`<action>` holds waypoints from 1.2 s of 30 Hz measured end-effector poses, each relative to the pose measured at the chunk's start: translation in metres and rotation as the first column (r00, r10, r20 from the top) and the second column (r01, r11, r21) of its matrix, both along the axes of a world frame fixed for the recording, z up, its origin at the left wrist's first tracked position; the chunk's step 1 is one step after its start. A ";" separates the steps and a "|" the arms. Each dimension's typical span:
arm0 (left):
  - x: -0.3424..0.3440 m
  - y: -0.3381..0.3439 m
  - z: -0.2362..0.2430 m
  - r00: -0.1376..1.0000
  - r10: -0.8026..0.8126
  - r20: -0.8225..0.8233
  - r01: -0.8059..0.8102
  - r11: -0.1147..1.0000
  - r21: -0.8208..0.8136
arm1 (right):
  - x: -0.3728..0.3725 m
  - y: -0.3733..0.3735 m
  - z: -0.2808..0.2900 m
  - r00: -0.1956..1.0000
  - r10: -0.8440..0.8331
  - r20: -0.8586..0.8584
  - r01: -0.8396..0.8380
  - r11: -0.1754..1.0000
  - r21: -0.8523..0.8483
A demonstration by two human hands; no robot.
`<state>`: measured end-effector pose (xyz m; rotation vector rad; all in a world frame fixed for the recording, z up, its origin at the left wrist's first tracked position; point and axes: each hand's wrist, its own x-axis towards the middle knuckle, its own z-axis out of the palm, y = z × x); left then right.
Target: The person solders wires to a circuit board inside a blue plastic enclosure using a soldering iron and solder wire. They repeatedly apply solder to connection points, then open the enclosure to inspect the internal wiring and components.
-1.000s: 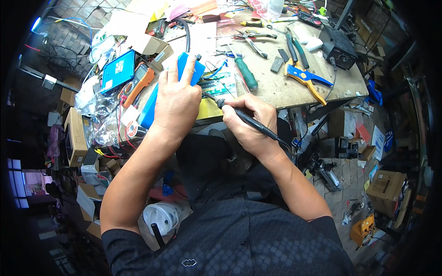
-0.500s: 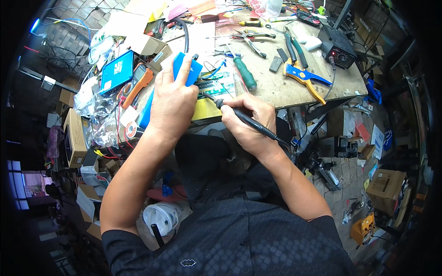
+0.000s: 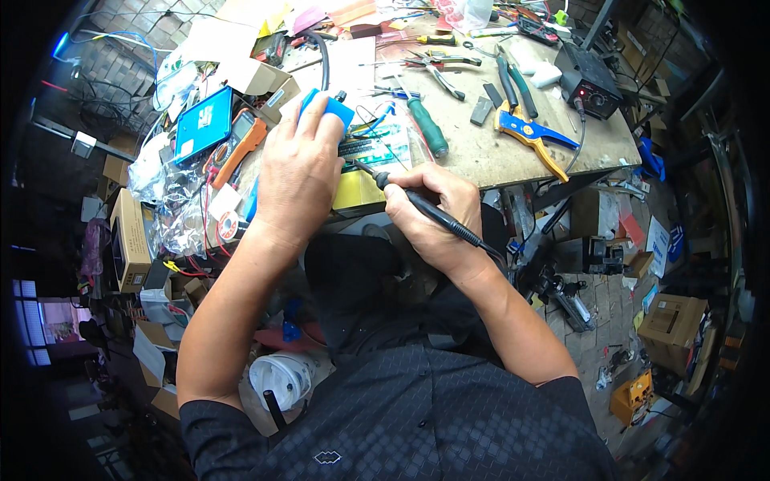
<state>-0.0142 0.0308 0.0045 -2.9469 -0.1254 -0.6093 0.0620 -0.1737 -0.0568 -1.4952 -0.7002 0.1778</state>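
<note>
My right hand (image 3: 437, 212) is closed around the black handle of a soldering iron (image 3: 433, 208), whose metal tip points left toward a green circuit board (image 3: 373, 148) near the bench edge. Whether the tip touches the board I cannot tell. My left hand (image 3: 301, 168) grips a blue block (image 3: 341, 111) from above, its fingers bent over it and the palm hiding most of it. Thin wires rise from the board beside the fingers. Yellow sheet (image 3: 357, 190) shows at the bench edge below the board.
On the bench lie a green-handled screwdriver (image 3: 427, 128), blue-and-yellow wire strippers (image 3: 533, 136) and pliers (image 3: 437, 72). A black soldering station (image 3: 588, 84) stands at the right. To the left are an orange multimeter (image 3: 238, 148), a blue tray (image 3: 204, 124) and a solder spool (image 3: 230, 226).
My left hand has shifted slightly, its fingers drawing back and bending more over the blue block. The right hand and soldering iron stay almost in place.
</note>
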 end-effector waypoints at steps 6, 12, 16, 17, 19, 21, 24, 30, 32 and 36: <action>0.003 0.001 -0.002 0.991 0.131 0.017 -0.128 0.984 -0.127 | 0.000 0.000 0.004 1.000 0.004 -0.011 -0.004 1.000 0.000; 0.010 0.001 -0.004 0.967 0.255 -0.025 -0.256 0.964 -0.071 | 0.001 -0.001 0.005 1.000 0.005 -0.024 -0.005 1.000 -0.015; 0.014 -0.001 -0.002 0.943 0.322 -0.090 -0.327 0.943 -0.054 | 0.001 0.001 0.003 0.997 0.025 -0.072 -0.024 1.000 0.012; 0.014 -0.002 -0.002 0.945 0.318 -0.079 -0.322 0.945 -0.052 | 0.001 0.001 0.005 0.995 0.033 -0.095 -0.033 0.999 0.004; 0.014 -0.003 -0.003 0.950 0.307 -0.057 -0.310 0.949 -0.050 | 0.001 -0.001 0.010 0.989 0.048 -0.139 -0.050 0.999 -0.013; 0.014 -0.002 -0.004 0.948 0.314 -0.057 -0.317 0.947 -0.055 | 0.002 0.000 0.008 0.991 0.045 -0.128 -0.047 0.999 -0.017; 0.015 -0.004 -0.002 0.942 0.328 -0.067 -0.332 0.941 -0.062 | 0.005 -0.002 0.009 0.992 0.060 -0.115 -0.065 0.997 -0.039; 0.015 -0.003 -0.004 0.941 0.332 -0.063 -0.336 0.940 -0.060 | 0.008 -0.002 0.011 0.994 0.065 -0.083 -0.071 0.995 -0.069; 0.016 -0.003 -0.003 0.940 0.335 -0.069 -0.339 0.939 -0.060 | 0.009 -0.002 0.011 0.995 0.066 -0.075 -0.072 0.994 -0.077; 0.017 -0.004 -0.001 0.936 0.342 -0.085 -0.347 0.936 -0.056 | 0.010 -0.001 0.009 0.997 0.068 -0.049 -0.071 0.995 -0.068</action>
